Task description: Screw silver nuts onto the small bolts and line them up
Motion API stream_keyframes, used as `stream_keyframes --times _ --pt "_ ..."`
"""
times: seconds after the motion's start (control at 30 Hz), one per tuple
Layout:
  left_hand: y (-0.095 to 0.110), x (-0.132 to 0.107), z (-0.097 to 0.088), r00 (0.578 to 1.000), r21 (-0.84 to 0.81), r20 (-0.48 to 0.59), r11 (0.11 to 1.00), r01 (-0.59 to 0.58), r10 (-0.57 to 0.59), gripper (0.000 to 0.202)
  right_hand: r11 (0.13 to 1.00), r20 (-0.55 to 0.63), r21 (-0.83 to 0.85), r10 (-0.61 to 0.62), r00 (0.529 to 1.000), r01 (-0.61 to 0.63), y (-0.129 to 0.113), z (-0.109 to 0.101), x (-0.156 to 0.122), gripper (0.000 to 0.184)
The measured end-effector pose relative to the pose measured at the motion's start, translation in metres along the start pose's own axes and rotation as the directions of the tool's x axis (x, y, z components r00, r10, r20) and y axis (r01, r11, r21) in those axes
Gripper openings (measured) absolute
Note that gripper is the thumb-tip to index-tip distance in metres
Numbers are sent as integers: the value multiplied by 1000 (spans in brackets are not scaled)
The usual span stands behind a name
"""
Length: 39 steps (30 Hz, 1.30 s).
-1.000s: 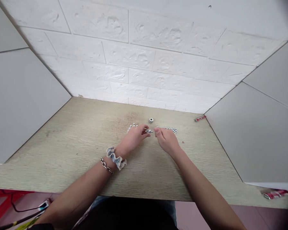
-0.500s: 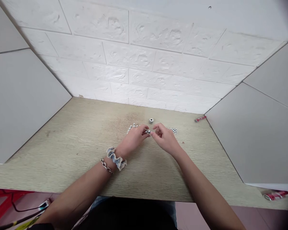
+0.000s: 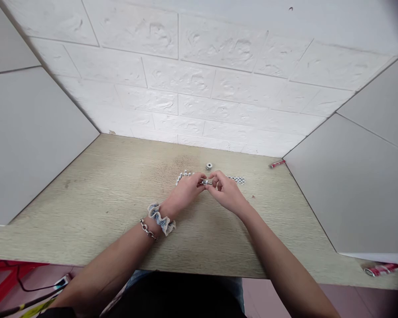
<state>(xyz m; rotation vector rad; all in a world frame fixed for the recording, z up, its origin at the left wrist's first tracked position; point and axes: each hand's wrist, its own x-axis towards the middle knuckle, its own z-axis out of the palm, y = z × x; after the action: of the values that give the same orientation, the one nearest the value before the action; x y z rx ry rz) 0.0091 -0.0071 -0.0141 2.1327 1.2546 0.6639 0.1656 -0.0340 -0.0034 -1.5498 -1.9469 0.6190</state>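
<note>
Over the middle of the table, my left hand [image 3: 187, 187] pinches a small silver bolt [image 3: 206, 182] between thumb and fingertips; the fingers partly cover it. My right hand [image 3: 228, 193] is closed at the bolt's right end, with its thumb and fingertips on it. Whether a nut sits on the bolt is too small to tell. Behind my left hand stand several small silver metal pieces [image 3: 180, 176], partly hidden by it. Several silver nuts [image 3: 240, 180] lie in a cluster behind my right hand. A round metal piece with a dark centre hole [image 3: 209, 166] lies beyond both hands.
The wooden table [image 3: 119, 190] ends at a white brick-pattern wall [image 3: 195, 81]. Grey panels [image 3: 36, 145] stand at both sides. One red-and-silver tube [image 3: 277, 164] lies by the right panel, and another red-and-silver tube [image 3: 383, 270] lies near the front right edge.
My right fingertips have shifted slightly and closed in on the bolt, and more of its silver length shows between the hands. My left hand stays nearly in place.
</note>
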Motion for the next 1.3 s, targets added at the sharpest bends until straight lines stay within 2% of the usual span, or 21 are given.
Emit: stream_keyframes --times 0.03,0.17,0.23,0.33,0.43,0.53,0.57,0.6,0.7,0.8,0.83,0.93,0.97,1.13,1.3 --pt "0 0 0 1000 5 0 1000 -3 3 21 1000 16 -15 -1 1000 1 0 1 0 21" --pt "1 -1 0 1000 15 13 1000 -13 13 23 984 -20 -110 136 991 -137 -1 1 0 49" --pt "0 0 1 1000 18 12 1000 -5 5 23 987 -54 -87 128 990 -132 -1 0 0 42" --pt "0 0 1 1000 31 2 999 -15 15 22 999 -43 -13 43 998 -44 -1 0 0 20" --pt "-1 0 1 999 52 2 998 -42 42 20 1000 -2 -26 5 1000 -5 -2 2 0 18" --pt "0 0 0 999 59 7 998 -38 38 21 991 -41 -106 82 996 -86 -1 1 0 44" --pt "0 0 0 1000 61 5 998 -30 30 22 987 -61 -114 103 993 -110 -1 0 0 47" --pt "0 0 0 1000 64 3 998 -22 21 23 987 -74 -108 110 991 -118 -1 -1 0 45" --pt "0 0 0 1000 69 -2 998 -7 8 23 997 -58 -49 62 996 -65 -2 0 0 24" --pt "0 0 0 1000 72 13 997 -29 28 21 999 -26 -51 15 1000 -16 -2 2 1 19" --pt "0 0 0 999 73 15 997 -36 35 20 997 -26 -68 18 1000 -20 -2 3 1 19" --pt "1 0 0 999 73 1 996 -43 43 21 990 -71 -117 74 995 -82 -1 2 2 41" --pt "0 0 0 999 71 0 997 -44 44 22 989 -85 -113 85 993 -94 -1 1 2 43" --pt "-2 0 0 998 50 5 997 -67 67 21 999 -47 -40 -3 999 1 -1 2 2 18" --pt "-2 -1 2 995 23 -14 995 -96 96 22 995 -22 -83 -55 998 53 -3 7 2 17"
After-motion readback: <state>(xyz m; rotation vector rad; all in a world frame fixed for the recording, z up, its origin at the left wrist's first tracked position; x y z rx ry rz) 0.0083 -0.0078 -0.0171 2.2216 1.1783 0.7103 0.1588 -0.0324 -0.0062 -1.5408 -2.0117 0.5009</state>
